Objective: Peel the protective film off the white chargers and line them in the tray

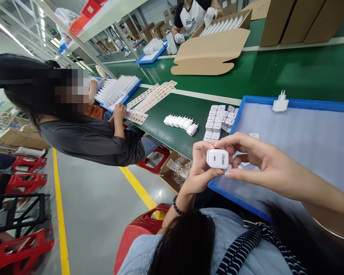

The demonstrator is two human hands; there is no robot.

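Observation:
A white wall charger [218,158], marked "Fibaks" and with a small oval port facing me, is held up over the near left corner of the blue-rimmed tray [309,102]. My left hand [199,166] wraps its left side, fingers above and thumb below. From the right, my right hand [255,156] closes its fingertips and thumb round the same charger. Behind my right hand, a white piece [254,135] lies on the tray, partly hidden. Another charger [281,104], pins up, rests at the tray's far rim.
Left of the tray are stacked white charger blocks [218,120] and a row of pinned chargers [177,121]. A co-worker [86,126] sits at the left by sticker sheets [154,99] and a full tray [119,89]. Across the green table lies an open cardboard box [212,49].

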